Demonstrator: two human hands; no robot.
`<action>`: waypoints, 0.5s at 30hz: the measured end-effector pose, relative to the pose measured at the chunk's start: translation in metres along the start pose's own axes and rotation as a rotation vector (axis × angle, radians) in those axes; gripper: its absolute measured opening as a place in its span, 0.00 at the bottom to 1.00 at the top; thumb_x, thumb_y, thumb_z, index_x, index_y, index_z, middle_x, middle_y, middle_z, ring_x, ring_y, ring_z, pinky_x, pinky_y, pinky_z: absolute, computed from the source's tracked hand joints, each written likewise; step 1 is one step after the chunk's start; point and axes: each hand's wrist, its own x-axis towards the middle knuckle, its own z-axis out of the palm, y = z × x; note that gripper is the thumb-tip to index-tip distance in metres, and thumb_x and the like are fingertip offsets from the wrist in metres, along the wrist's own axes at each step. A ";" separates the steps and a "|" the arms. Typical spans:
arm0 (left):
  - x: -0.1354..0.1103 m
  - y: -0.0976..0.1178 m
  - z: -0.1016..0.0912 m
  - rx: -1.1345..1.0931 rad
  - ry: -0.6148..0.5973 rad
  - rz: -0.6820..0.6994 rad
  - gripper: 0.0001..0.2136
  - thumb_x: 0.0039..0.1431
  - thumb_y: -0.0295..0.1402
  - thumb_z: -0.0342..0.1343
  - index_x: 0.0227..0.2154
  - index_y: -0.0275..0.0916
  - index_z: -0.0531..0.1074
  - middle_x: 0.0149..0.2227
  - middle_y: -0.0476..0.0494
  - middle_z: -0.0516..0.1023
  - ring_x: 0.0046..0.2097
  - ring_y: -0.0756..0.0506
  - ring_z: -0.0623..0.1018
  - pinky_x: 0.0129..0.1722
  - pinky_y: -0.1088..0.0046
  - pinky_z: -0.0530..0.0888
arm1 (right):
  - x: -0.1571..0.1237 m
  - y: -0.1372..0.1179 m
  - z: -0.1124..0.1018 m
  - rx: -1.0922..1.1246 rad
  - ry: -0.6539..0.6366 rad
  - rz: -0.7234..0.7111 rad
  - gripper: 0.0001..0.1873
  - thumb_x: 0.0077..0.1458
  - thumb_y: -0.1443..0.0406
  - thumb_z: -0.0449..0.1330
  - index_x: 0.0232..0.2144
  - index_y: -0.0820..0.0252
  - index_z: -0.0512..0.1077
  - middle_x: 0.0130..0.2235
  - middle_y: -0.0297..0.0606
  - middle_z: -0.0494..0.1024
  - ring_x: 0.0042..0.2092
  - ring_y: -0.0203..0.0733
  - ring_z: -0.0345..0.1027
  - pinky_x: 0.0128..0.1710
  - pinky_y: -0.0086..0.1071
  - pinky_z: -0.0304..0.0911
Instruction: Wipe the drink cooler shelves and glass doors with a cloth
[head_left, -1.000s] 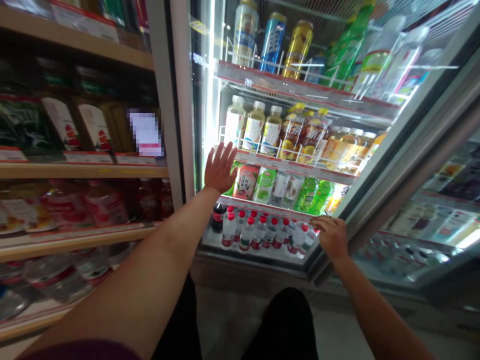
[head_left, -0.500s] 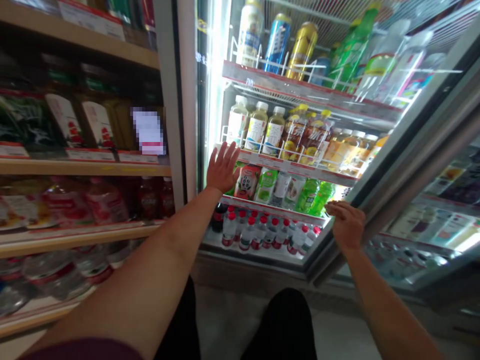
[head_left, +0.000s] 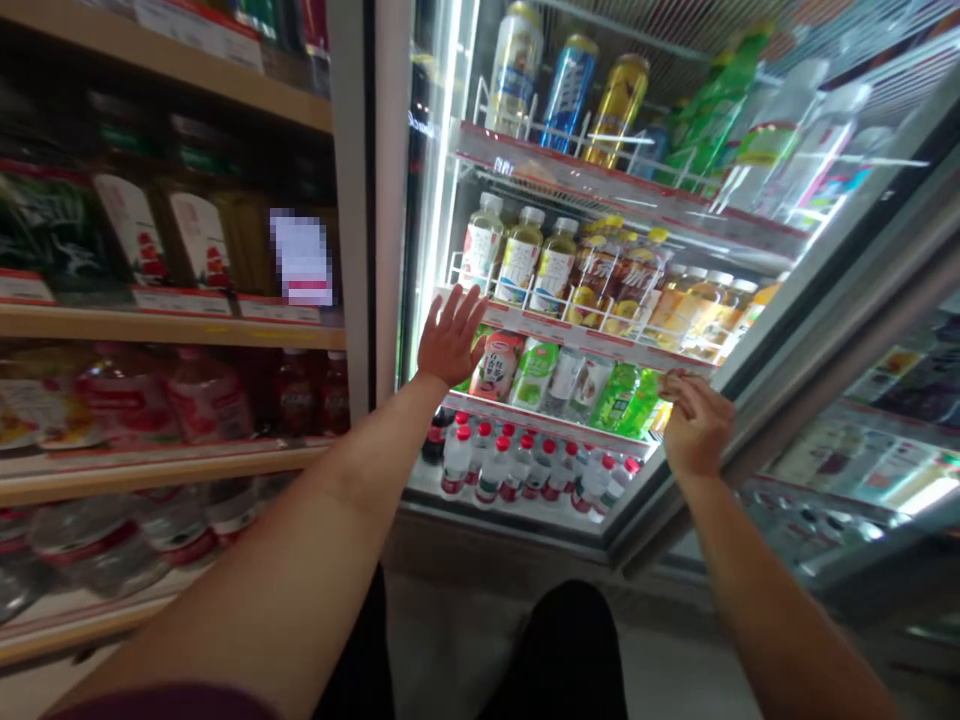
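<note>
My left hand (head_left: 452, 338) reaches out flat with its fingers spread, at the left side of a lit drinks fridge. It is in front of a pink-and-white labelled drink (head_left: 495, 365); whether the palm touches the glass, I cannot tell. On the right, near the metal door edge and the long handle (head_left: 757, 410), my right hand (head_left: 699, 425) is closed in a pinch. Something small and brownish shows at its fingertips, too blurred to name. Green bottles (head_left: 619, 395) stand just left of it on the same shelf.
Bottled teas (head_left: 555, 265) fill the fridge's middle shelf, cans (head_left: 570, 90) the upper one. Red-capped water bottles (head_left: 495, 470) stand at the bottom. To the left, a wooden shelf (head_left: 172, 325) carries more bottles. Another glass-fronted fridge (head_left: 862, 430) is at the right.
My right hand has moved slightly upward beside the door edge, still pinched. My left hand stays spread in nearly the same place. The view has shifted a little.
</note>
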 end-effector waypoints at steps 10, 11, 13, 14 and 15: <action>0.000 0.001 -0.002 -0.021 0.002 0.009 0.28 0.70 0.39 0.43 0.71 0.40 0.49 0.71 0.38 0.55 0.73 0.38 0.47 0.72 0.50 0.43 | 0.017 -0.050 0.023 -0.008 -0.045 -0.177 0.18 0.59 0.75 0.54 0.45 0.57 0.79 0.48 0.42 0.82 0.52 0.46 0.74 0.55 0.44 0.66; 0.000 0.001 -0.002 -0.024 -0.003 0.008 0.28 0.71 0.39 0.43 0.71 0.39 0.49 0.71 0.38 0.54 0.73 0.38 0.47 0.72 0.50 0.43 | 0.019 -0.054 0.026 -0.016 -0.026 -0.169 0.18 0.59 0.75 0.54 0.45 0.58 0.79 0.48 0.42 0.82 0.52 0.46 0.74 0.55 0.45 0.65; 0.000 0.002 -0.002 -0.032 -0.009 0.007 0.28 0.71 0.39 0.42 0.71 0.39 0.49 0.71 0.39 0.54 0.73 0.38 0.46 0.72 0.50 0.43 | 0.016 -0.067 0.031 -0.019 -0.045 -0.198 0.19 0.59 0.75 0.53 0.46 0.58 0.79 0.48 0.42 0.82 0.52 0.46 0.73 0.55 0.44 0.65; 0.000 0.002 -0.002 -0.033 -0.007 0.009 0.28 0.71 0.40 0.42 0.71 0.40 0.49 0.71 0.39 0.54 0.73 0.38 0.46 0.72 0.50 0.43 | 0.012 -0.074 0.034 -0.012 -0.096 -0.238 0.20 0.60 0.75 0.52 0.48 0.58 0.78 0.49 0.42 0.81 0.53 0.46 0.72 0.56 0.43 0.64; 0.000 0.002 -0.002 -0.029 -0.001 0.015 0.28 0.71 0.39 0.42 0.71 0.40 0.49 0.71 0.39 0.54 0.73 0.39 0.46 0.72 0.51 0.43 | 0.007 -0.082 0.036 0.000 -0.164 -0.287 0.21 0.61 0.76 0.52 0.49 0.58 0.77 0.50 0.41 0.81 0.54 0.45 0.71 0.57 0.42 0.63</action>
